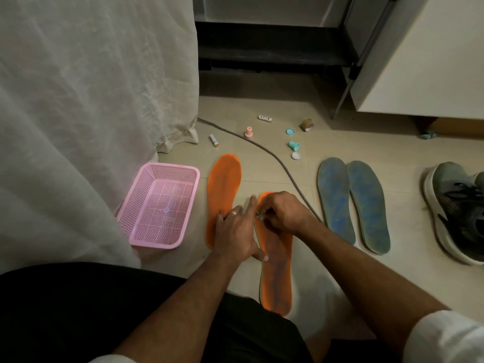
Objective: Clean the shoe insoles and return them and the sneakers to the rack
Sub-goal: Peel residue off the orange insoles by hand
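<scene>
Two orange insoles lie on the tiled floor in front of me. The left one [224, 184] lies flat next to the basket. The nearer one [277, 271] is held down by my left hand [237, 231], whose fingers lie flat and spread, the thumb on the insole's edge. My right hand [281, 214] is curled over the toe end of that insole and pinches a small greyish object, too small to identify. Two blue-grey insoles [353, 203] lie side by side to the right. A dark sneaker with a white sole [455, 213] stands at the far right.
A pink plastic basket [136, 231] sits left of the insoles, against a white curtain [91, 100]. A grey cable [275, 158] crosses the floor. Small bottles, caps and a tape roll [307, 124] are scattered further back. A white cabinet [419, 61] stands at the upper right.
</scene>
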